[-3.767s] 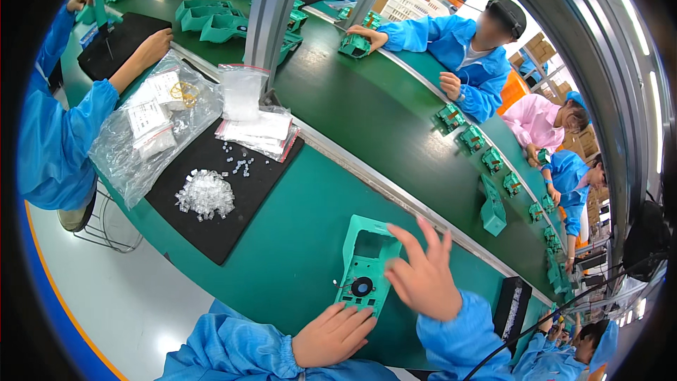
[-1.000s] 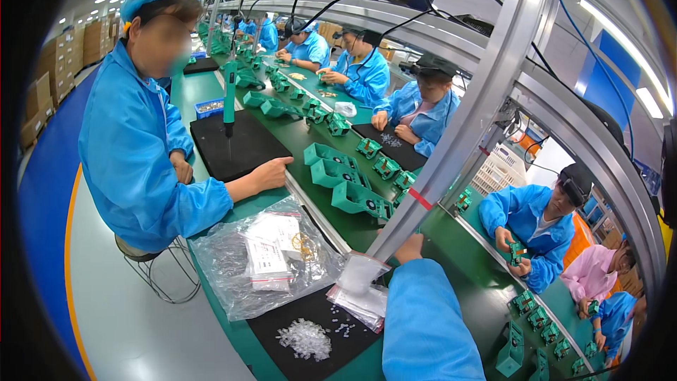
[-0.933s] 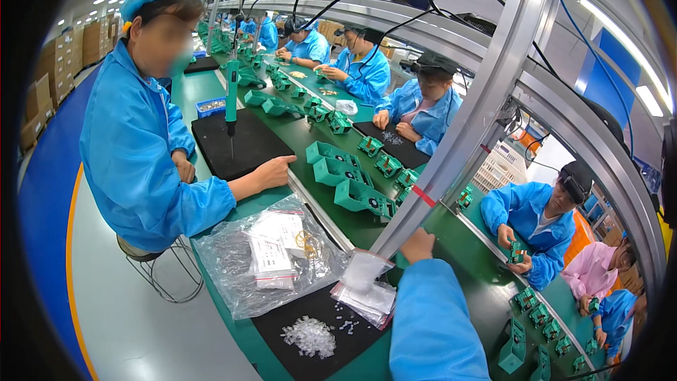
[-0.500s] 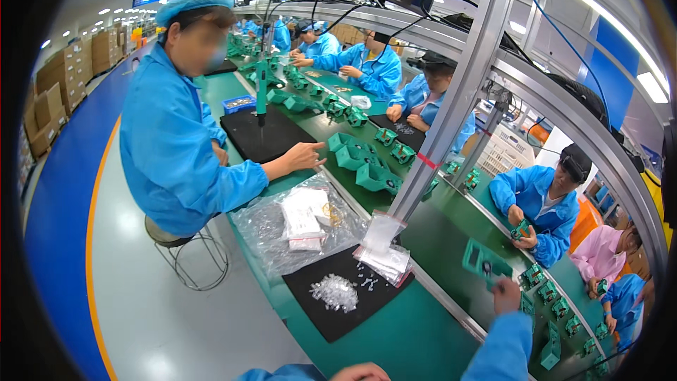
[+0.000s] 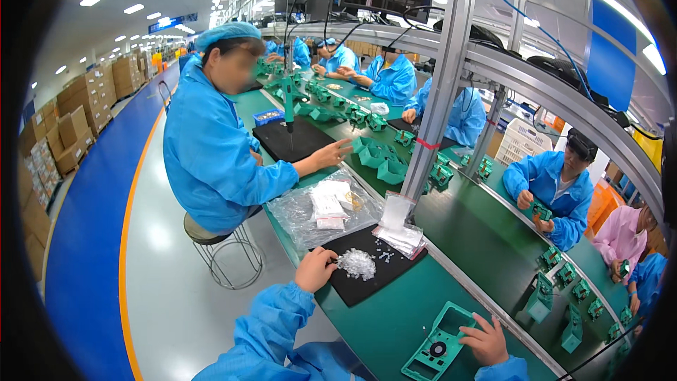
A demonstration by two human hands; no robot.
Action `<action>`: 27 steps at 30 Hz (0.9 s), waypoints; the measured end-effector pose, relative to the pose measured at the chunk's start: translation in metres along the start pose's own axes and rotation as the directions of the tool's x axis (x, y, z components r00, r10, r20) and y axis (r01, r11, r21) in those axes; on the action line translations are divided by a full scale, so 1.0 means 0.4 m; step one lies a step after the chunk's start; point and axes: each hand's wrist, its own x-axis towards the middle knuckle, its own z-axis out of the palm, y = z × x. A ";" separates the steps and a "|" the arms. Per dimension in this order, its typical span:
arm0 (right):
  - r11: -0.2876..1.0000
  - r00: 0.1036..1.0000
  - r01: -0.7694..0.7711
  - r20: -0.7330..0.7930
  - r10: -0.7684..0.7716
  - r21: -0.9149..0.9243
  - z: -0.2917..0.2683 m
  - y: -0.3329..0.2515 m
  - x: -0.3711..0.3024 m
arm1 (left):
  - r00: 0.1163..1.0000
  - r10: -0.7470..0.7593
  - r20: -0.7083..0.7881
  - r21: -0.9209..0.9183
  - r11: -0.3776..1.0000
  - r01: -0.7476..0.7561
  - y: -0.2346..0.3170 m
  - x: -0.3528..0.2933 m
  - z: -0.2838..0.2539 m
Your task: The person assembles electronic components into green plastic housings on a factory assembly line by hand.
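Fingertips of my left hand [image 5: 315, 269] are pinched narrow at the near edge of a pile of small clear plastic parts [image 5: 356, 263], which lies on a black mat [image 5: 384, 274] just beyond them; whether they already grip a piece I cannot tell. My right hand [image 5: 485, 339] rests with fingers spread loosely on the green plastic housing [image 5: 437, 344], flat on the green bench [image 5: 381, 324]. Farther out past the mat sit clear plastic bags [image 5: 326, 207].

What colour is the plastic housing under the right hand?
Green, seen in the head view: the housing lies flat under the right hand.
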 end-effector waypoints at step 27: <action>0.935 0.876 0.061 -0.468 0.117 0.348 -0.066 -0.318 0.104 | 0.474 0.367 0.800 -0.559 0.172 0.811 0.414 -0.280 0.030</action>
